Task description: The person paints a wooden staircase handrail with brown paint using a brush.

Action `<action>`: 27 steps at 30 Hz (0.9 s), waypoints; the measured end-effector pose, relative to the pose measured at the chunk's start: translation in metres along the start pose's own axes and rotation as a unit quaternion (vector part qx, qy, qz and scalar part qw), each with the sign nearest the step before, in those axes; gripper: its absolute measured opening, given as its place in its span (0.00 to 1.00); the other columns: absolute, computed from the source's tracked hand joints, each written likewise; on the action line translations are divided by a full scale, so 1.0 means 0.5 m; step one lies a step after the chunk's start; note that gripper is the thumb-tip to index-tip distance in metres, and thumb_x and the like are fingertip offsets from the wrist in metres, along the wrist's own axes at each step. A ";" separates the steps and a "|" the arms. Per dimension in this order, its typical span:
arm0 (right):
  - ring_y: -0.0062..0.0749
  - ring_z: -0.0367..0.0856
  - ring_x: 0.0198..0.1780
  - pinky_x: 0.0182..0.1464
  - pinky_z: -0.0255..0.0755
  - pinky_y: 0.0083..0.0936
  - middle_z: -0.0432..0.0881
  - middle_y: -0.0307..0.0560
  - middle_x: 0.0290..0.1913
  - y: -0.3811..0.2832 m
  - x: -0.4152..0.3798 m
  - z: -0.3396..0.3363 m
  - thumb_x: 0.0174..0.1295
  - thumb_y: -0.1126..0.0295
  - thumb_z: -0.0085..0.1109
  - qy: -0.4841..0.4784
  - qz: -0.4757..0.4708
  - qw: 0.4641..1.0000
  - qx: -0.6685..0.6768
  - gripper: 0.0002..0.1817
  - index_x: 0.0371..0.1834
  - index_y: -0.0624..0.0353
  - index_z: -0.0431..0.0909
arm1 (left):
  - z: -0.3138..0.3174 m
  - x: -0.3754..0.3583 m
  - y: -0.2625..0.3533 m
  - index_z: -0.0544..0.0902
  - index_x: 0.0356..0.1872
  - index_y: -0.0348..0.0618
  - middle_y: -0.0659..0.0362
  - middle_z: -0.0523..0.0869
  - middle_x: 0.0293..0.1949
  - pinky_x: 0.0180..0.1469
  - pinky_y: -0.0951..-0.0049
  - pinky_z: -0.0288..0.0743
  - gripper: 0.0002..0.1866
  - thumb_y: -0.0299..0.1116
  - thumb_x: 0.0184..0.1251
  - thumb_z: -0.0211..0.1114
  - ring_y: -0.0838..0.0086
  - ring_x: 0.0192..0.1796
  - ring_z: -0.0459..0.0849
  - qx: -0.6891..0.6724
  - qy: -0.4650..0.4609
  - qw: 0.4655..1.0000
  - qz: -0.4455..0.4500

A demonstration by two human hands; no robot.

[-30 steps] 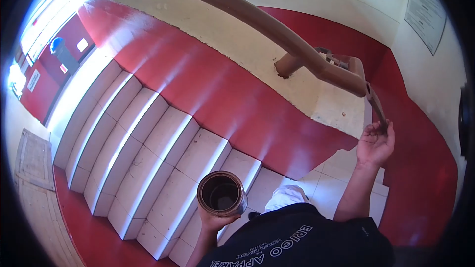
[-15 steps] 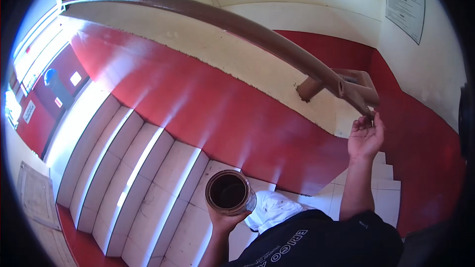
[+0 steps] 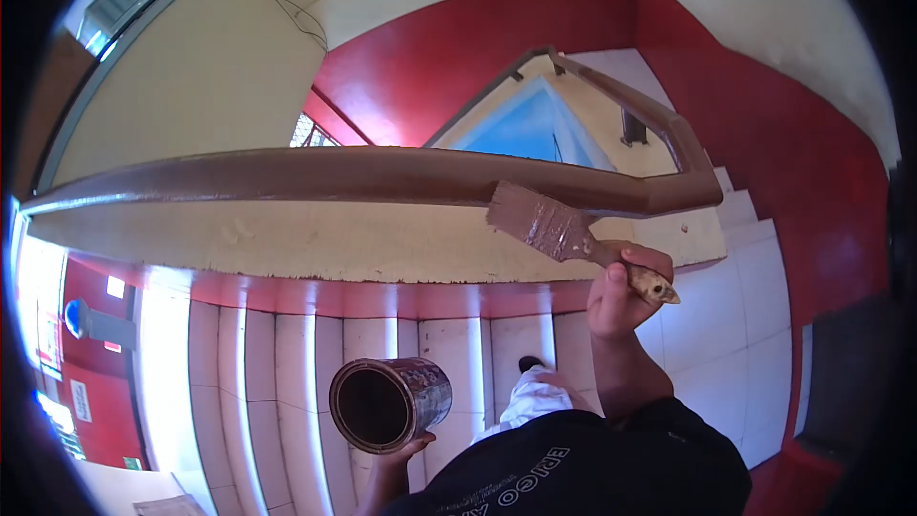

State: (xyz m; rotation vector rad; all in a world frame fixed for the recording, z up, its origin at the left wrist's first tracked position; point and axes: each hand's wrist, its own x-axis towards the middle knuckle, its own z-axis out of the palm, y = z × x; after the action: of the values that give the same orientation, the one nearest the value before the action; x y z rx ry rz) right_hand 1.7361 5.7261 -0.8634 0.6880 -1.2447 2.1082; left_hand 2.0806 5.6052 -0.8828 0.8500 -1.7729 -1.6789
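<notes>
My right hand is closed round the wooden handle of a wide paintbrush. Brown paint coats its bristles, which point left and overlap the lower edge of the brown handrail. Down to the left, my left hand grips a paint can from below, fingers partly hidden by it. The can is tilted, its open mouth facing me, and its inside looks dark. Paint smears mark its rim and side.
White tiled stairs descend to the left beneath a cream ledge. Past the rail's bend, another railing runs beside a blue panel. A red and cream wall curves round on the right.
The view has turned, so the handrail lies nearly level. My right hand has come away from the rail's bent end, and the brush now shows fully against the rail. The can tilts more.
</notes>
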 end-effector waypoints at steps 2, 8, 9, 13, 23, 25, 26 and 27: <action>0.26 0.74 0.40 0.45 0.67 0.21 0.76 0.47 0.40 0.026 -0.008 -0.044 0.64 0.74 0.56 0.032 0.022 0.998 -0.044 0.10 0.45 0.66 0.71 | -0.010 0.014 0.020 0.69 0.67 0.39 0.57 0.75 0.61 0.63 0.62 0.73 0.51 0.43 0.39 0.88 0.67 0.62 0.75 0.008 -0.009 1.000 -0.022; 0.35 0.79 0.34 0.37 0.75 0.31 0.77 0.55 0.37 0.006 -0.024 -0.152 0.64 0.76 0.55 0.002 -0.127 0.961 -0.244 0.10 0.45 0.66 0.68 | -0.022 0.046 0.056 0.70 0.65 0.39 0.58 0.76 0.60 0.60 0.63 0.73 0.50 0.45 0.40 0.87 0.68 0.60 0.76 0.026 -0.028 0.998 -0.051; 0.37 0.80 0.31 0.35 0.76 0.33 0.78 0.55 0.35 -0.015 -0.030 -0.114 0.62 0.77 0.58 -0.004 -0.137 0.971 -0.196 0.10 0.44 0.64 0.69 | -0.027 0.055 0.050 0.70 0.65 0.39 0.58 0.76 0.60 0.60 0.63 0.74 0.50 0.46 0.40 0.87 0.68 0.59 0.76 0.034 -0.039 0.998 -0.020; 0.42 0.83 0.29 0.32 0.79 0.34 0.82 0.53 0.32 -0.094 0.025 0.051 0.57 0.78 0.66 -0.127 -0.157 0.979 -0.012 0.14 0.44 0.60 0.73 | -0.039 0.069 0.060 0.70 0.65 0.38 0.57 0.76 0.60 0.60 0.62 0.74 0.52 0.52 0.39 0.87 0.67 0.60 0.76 0.073 -0.071 0.995 0.017; 0.28 0.81 0.36 0.39 0.76 0.23 0.82 0.47 0.37 -0.009 -0.009 -0.195 0.62 0.80 0.63 0.090 -0.022 0.959 -0.269 0.08 0.43 0.64 0.75 | -0.125 0.022 -0.028 0.66 0.68 0.37 0.53 0.74 0.62 0.61 0.57 0.76 0.54 0.50 0.41 0.86 0.62 0.61 0.76 0.074 -0.089 0.992 0.046; 0.30 0.82 0.35 0.38 0.77 0.26 0.83 0.49 0.36 -0.037 -0.011 -0.127 0.61 0.81 0.63 0.031 -0.102 0.958 -0.265 0.11 0.44 0.64 0.74 | -0.123 0.005 -0.027 0.66 0.68 0.37 0.53 0.74 0.62 0.61 0.57 0.76 0.54 0.50 0.41 0.86 0.62 0.61 0.76 0.065 -0.081 0.993 0.046; 0.30 0.82 0.36 0.39 0.78 0.27 0.82 0.50 0.36 -0.051 -0.008 -0.080 0.60 0.82 0.62 -0.008 -0.168 0.956 -0.239 0.12 0.45 0.64 0.73 | -0.124 -0.003 -0.026 0.66 0.68 0.37 0.53 0.74 0.62 0.61 0.57 0.76 0.54 0.50 0.41 0.86 0.62 0.61 0.76 0.064 -0.078 0.994 0.045; 0.33 0.83 0.36 0.38 0.78 0.28 0.82 0.50 0.36 -0.071 -0.008 -0.034 0.59 0.83 0.62 -0.033 -0.176 0.966 -0.185 0.13 0.45 0.64 0.72 | -0.122 -0.006 -0.024 0.66 0.68 0.37 0.53 0.74 0.62 0.61 0.57 0.76 0.55 0.50 0.41 0.86 0.62 0.61 0.76 0.063 -0.077 0.994 0.045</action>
State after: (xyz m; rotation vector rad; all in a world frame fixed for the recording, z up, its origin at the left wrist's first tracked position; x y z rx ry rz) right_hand 1.7619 5.7539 -0.8528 0.7477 -1.3873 1.5254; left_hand 2.1298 5.5675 -0.8903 0.6996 -2.0089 -1.6253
